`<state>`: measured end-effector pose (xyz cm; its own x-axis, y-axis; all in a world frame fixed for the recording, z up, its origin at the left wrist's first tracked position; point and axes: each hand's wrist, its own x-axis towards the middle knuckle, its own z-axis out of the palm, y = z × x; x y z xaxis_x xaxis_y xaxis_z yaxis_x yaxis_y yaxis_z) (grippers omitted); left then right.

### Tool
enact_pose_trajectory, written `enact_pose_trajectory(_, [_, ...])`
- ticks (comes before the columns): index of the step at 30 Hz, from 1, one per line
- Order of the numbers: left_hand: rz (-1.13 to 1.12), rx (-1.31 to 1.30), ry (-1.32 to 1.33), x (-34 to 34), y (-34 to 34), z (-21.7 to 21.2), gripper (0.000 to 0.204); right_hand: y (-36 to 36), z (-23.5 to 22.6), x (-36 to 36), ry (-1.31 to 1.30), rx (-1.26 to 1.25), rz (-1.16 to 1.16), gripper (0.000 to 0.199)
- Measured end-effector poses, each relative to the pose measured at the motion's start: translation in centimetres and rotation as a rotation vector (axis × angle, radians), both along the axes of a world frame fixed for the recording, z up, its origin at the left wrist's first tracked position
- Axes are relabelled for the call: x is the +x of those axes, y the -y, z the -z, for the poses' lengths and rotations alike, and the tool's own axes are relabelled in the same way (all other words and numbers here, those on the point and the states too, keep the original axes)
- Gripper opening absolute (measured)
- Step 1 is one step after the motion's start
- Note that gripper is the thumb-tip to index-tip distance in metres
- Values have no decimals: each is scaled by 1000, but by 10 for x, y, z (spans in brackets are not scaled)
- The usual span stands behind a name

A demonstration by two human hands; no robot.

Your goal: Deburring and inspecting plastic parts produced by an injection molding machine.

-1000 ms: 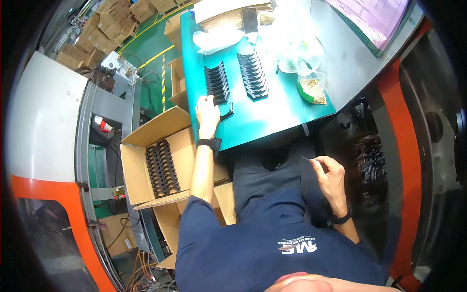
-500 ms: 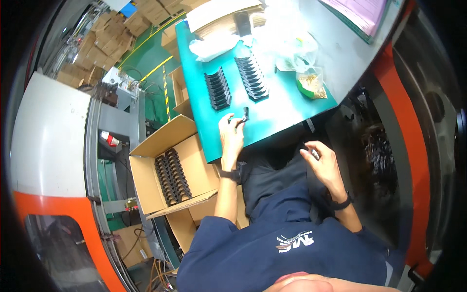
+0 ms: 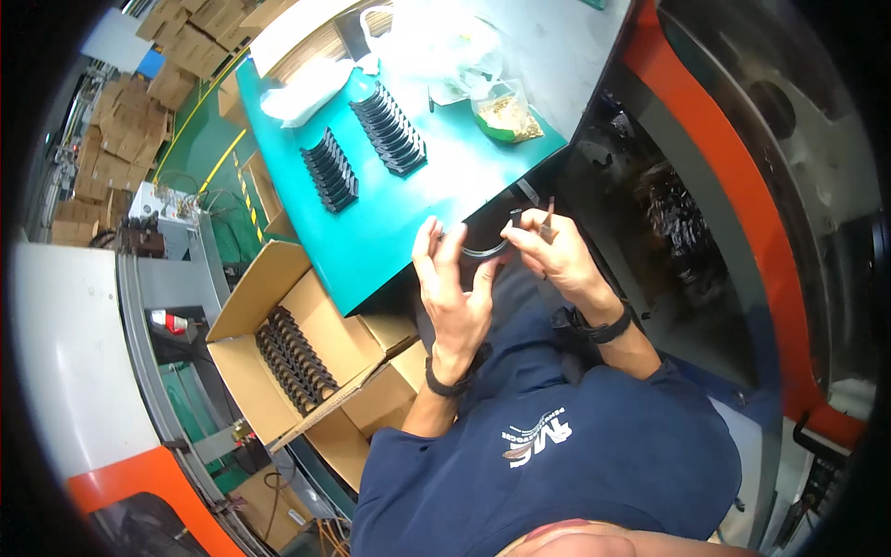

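Note:
Above my lap, just off the near edge of the green-topped table (image 3: 371, 265), my two hands have a curved black plastic part (image 3: 484, 252) between them. My left hand (image 3: 457, 297) grips one end with thumb and fingers. Pinched fingers of my right hand (image 3: 561, 258) are at its other end, and a thin pointed tool (image 3: 549, 221) sticks up from them; its exact kind is hard to make out. On the table, a shorter row (image 3: 329, 172) and a longer row (image 3: 388, 128) of similar black parts stand nested.
At left, an open cardboard box (image 3: 323, 314) holds two rows of black parts (image 3: 295, 360). A clear bag of small yellowish pieces (image 3: 509, 116) and white plastic bags (image 3: 432, 51) lie on the table. An orange-edged machine (image 3: 710, 130) stands at right. Stacked cartons (image 3: 121, 125) fill the far left.
My left hand has drawn back from the table with a black part and met my right hand over my lap. The whole view has turned, shifting the table leftward.

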<state>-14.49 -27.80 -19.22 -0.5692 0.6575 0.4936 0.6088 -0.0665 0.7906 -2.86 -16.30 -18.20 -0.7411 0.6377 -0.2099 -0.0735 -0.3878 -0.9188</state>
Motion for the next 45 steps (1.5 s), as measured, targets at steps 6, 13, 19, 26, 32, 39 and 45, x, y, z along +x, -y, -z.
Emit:
enact_pose_trajectory(6, [199, 207, 791, 9, 15, -8, 72, -11, -16, 0, -56, -6, -89, 19])
enact_pose_trajectory(13, [92, 233, 761, 14, 17, -7, 70, -19, -17, -3, -21, -54, -240, 20])
enact_pose_trajectory(19, [32, 203, 686, 10, 21, -11, 68, -23, -21, -7, 1, -30, -327, 22])
enact_pose_trajectory(26, [-78, 199, 640, 11, 17, -15, 50, -24, -7, -8, -125, 71, -323, 35])
enact_pose_trajectory(32, [-80, 258, 580, 12, 13, -8, 40, -20, -2, -7, -207, 60, -316, 53])
enact_pose_trajectory(39, [106, 427, 753, 7, 12, 7, 29, -19, -14, -7, 12, -215, -582, 38])
enact_pose_trajectory(45, [118, 446, 791, 6, 9, 6, 50, 1, -11, -12, -21, -3, -293, 29])
